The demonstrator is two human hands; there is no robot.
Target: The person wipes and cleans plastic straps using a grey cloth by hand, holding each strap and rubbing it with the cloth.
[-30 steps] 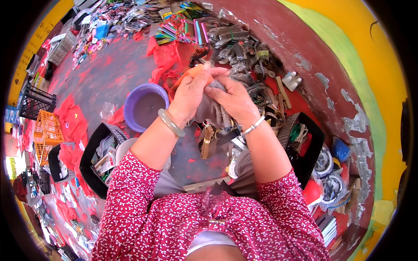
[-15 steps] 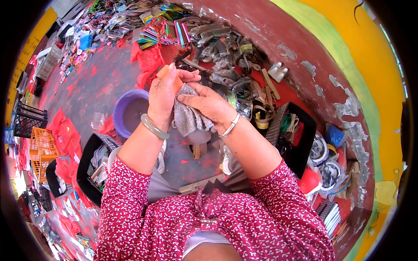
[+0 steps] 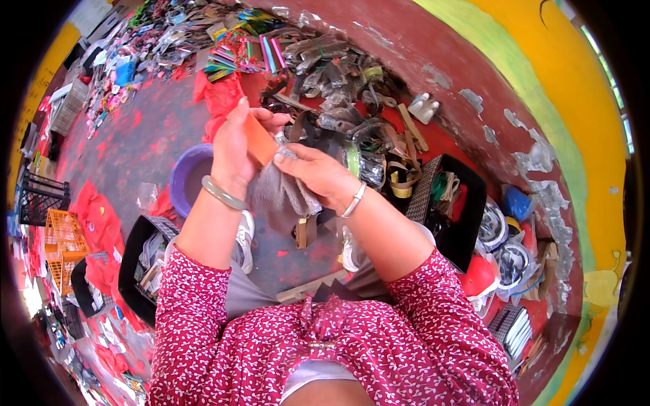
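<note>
Left hand (image 3: 233,145) grips an orange card (image 3: 260,140), fingers clenched on it. Right hand (image 3: 318,174) pinches grey mesh cloth (image 3: 277,193) just below the card. Purple bowl (image 3: 186,179) on the floor beside the left wrist.

Orange card (image 3: 260,139) and grey cloth (image 3: 279,191) in both hands

I see a worn dark red floor (image 3: 145,145), purple bowl (image 3: 187,177) on it, black trays (image 3: 474,203) either side, orange crate (image 3: 64,245), black crate (image 3: 37,197), heaped grey straps (image 3: 338,74), red plastic scraps (image 3: 95,216)
</note>
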